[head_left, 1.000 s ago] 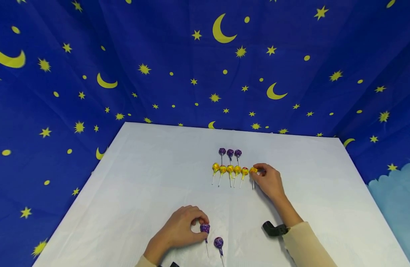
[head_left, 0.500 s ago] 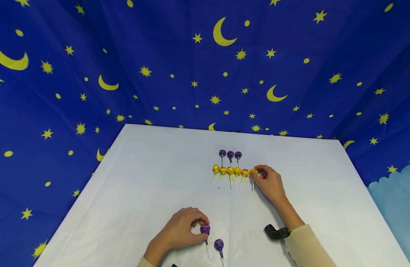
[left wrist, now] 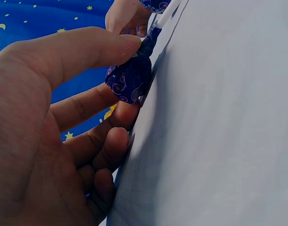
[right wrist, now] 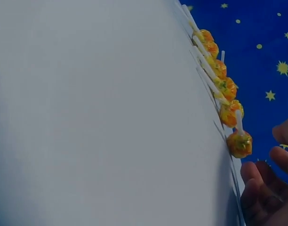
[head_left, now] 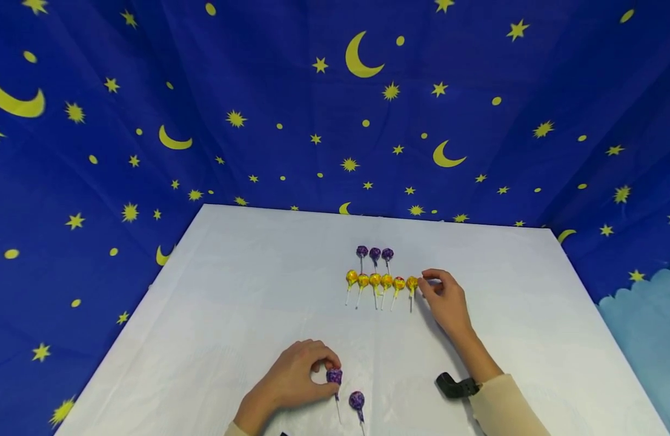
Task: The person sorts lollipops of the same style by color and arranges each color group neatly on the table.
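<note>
My left hand (head_left: pixel 298 373) pinches a purple-wrapped lollipop (left wrist: pixel 130 80) by its head between thumb and fingers, low over the white table, its stick pointing toward the near side. Just right of it lies another purple lollipop (head_left: pixel 357 400). Farther back, my right hand (head_left: pixel 445 300) is beside the rightmost yellow lollipop (head_left: pixel 412 283), fingers parted and holding nothing. In the right wrist view a gap shows between those fingers and that yellow lollipop (right wrist: pixel 240 144). It ends a row of several yellow lollipops (head_left: pixel 375 280), sticks toward the near side.
Behind the yellow row lie three purple lollipops (head_left: pixel 375 254), their sticks reaching down to the yellow heads. The white table (head_left: pixel 248 278) ends at a blue curtain (head_left: pixel 291 103) with yellow moons and stars. A black camera mount (head_left: pixel 455 386) sits on the right wrist.
My right hand has let go of the rightmost yellow lollipop and drawn slightly to the right. The left hand keeps its pinch on the purple lollipop in the same place.
</note>
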Tool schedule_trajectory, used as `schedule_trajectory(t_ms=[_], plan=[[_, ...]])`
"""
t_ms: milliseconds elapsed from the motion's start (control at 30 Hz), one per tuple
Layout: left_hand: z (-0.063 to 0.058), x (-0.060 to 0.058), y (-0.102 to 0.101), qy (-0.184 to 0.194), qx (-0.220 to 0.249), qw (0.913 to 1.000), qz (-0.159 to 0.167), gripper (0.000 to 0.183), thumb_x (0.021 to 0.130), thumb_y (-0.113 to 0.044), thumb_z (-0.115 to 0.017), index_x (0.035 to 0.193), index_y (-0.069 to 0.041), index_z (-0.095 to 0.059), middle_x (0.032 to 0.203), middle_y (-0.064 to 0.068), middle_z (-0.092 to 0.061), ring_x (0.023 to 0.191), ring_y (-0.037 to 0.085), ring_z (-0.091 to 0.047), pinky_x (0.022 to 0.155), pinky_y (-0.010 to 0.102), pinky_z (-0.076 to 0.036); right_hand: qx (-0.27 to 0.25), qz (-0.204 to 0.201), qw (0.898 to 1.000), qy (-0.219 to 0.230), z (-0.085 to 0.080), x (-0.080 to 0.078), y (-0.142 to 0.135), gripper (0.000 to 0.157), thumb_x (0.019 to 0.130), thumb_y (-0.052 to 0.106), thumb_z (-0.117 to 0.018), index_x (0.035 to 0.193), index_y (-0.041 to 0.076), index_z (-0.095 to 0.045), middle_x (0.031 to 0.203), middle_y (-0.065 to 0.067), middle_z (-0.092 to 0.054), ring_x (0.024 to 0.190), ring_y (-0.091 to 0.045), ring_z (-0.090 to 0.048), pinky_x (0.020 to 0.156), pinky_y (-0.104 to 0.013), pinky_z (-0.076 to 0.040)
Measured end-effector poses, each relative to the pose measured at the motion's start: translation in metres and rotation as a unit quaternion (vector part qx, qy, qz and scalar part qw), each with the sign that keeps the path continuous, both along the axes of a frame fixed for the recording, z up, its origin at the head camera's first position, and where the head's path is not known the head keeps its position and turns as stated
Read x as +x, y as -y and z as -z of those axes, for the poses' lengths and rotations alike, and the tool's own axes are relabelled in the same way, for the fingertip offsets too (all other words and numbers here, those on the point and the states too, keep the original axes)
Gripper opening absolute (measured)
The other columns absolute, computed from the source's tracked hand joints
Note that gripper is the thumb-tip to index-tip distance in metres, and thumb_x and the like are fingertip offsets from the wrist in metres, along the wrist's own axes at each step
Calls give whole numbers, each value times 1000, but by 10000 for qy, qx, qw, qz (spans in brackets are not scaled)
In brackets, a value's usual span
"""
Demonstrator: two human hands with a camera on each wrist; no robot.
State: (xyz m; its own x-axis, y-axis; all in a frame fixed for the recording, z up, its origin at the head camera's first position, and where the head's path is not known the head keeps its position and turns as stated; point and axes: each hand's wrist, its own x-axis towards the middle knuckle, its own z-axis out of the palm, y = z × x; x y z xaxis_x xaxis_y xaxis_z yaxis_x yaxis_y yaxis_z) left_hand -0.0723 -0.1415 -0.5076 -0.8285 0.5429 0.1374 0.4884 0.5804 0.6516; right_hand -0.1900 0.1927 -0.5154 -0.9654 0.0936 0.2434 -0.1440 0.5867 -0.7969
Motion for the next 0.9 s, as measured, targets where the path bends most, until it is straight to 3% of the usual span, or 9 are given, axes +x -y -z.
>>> schedule_trajectory(t_ms=[400,733,900], plan=[[-2,1,0,141,-103,9998,-38,22,77,-40,-78,94,-35,-66,80,-23,-53,69,0,-48,68,24,-38,29,-380,9992,76,-8,15,2,28,90,28,-68,113,12,-64,98,-4,-64,75,-17,-59,55,-28,-45],[-2,1,0,135,-91,9998,-72,22,76,-40,-79,94,-34,-67,80,-22,-53,69,0,-48,67,23,-37,-14,-977,9950,221,-14,35,14,30,89,32,-70,111,13,-66,90,0,-62,65,-15,-57,49,-29,-46],[-3,1,0,188,-118,9997,-78,22,76,-40,-78,94,-33,-67,80,-21,-54,70,1,-48,67,23,-37,124,-1288,9916,79,-16,46,21,28,89,31,-71,110,12,-67,88,2,-61,63,-13,-55,50,-28,-45]])
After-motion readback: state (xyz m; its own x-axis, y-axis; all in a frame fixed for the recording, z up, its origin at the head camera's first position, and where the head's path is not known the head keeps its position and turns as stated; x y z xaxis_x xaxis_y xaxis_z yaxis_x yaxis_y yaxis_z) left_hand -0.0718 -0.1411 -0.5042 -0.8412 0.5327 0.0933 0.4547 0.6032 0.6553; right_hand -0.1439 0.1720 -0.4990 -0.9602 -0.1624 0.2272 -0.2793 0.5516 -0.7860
